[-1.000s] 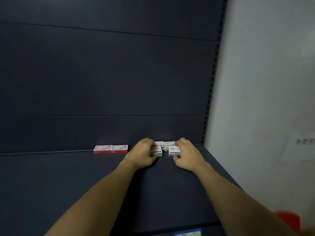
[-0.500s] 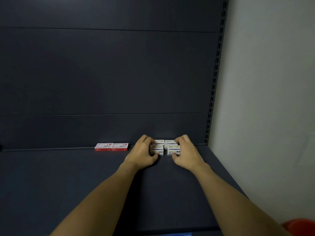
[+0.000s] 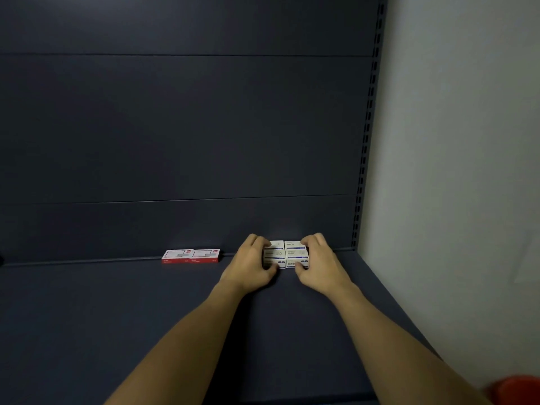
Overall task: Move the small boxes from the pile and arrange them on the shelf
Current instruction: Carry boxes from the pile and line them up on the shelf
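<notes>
Four white boxes (image 3: 285, 255) sit in a tight two-by-two block at the back of the dark shelf (image 3: 117, 317), against the back panel (image 3: 175, 127). The left hand (image 3: 249, 266) curls round the block's left side, the right hand (image 3: 320, 266) round its right, fingers hiding the outer edges. The print is too small to read. Two red boxes (image 3: 190, 255) lie well left. A red object (image 3: 517, 390) is cut off at the lower right.

single head cam, looks forward and down onto the shelf (image 3: 122, 317), both forearms reaching away, back panel (image 3: 181, 127) close
</notes>
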